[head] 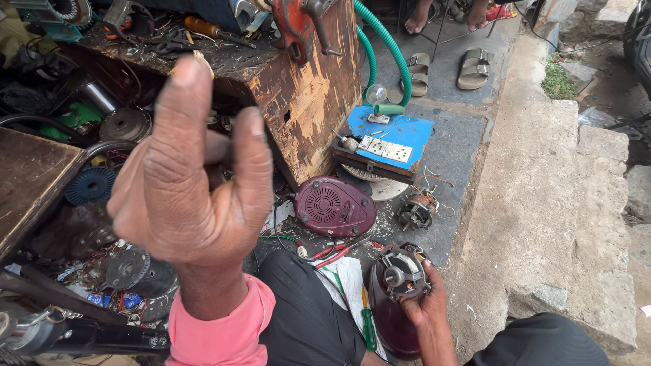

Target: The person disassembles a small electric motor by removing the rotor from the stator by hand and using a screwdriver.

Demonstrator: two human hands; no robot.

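A person's left hand (193, 179) is raised close to the camera, back of the hand facing the viewer, fingers curled loosely inward with the index finger and thumb lifted; whether anything sits in the palm cannot be told. Its wrist leaves a pink sleeve cuff (220, 329).

Lower right, the right hand (424, 305) grasps a small grey metal electric motor with a round shaft end (401, 271), fingers wrapped round its side. The motor sits at the top of a dark maroon plastic appliance housing (393, 318), which stands between the person's knees in dark trousers (305, 318).

Just beside the housing lies a green-handled screwdriver (368, 325) on white paper. Farther out on the grey stone floor are a maroon round vented plastic cover (332, 205) and a second bare motor with loose wires (415, 211). Beyond them a blue board carrying white sockets and a clear bulb (393, 135) leans near a worn wooden workbench (308, 102), littered with tools. A green corrugated hose (386, 47) curves behind it. Two tan sandals (447, 68) rest farther back.
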